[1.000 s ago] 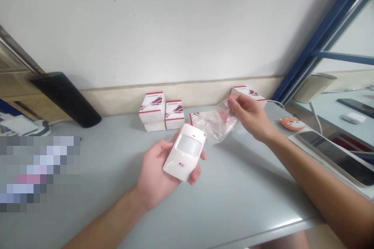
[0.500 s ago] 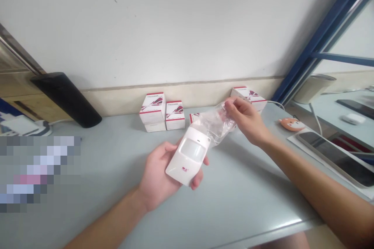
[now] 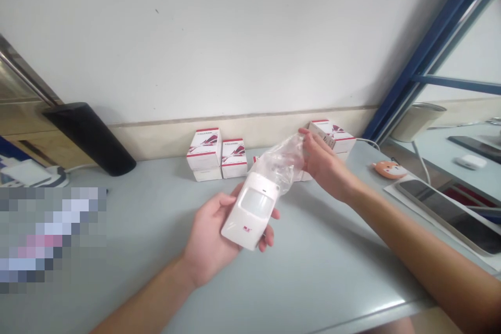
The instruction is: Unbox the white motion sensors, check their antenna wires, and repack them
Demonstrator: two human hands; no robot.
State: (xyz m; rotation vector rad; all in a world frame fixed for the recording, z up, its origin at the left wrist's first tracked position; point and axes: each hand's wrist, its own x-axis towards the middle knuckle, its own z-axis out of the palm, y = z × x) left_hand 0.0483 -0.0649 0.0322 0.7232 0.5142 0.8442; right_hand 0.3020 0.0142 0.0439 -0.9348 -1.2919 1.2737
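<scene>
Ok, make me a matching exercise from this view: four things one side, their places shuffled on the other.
1. white device
2. clear bag
3. black cylinder
4. orange animal-faced item

A. beside the phone
B. at the right hand's fingers
C. in the left hand
D. left of the stacked boxes

Pairs: 1-C, 2-B, 3-D, 4-A
</scene>
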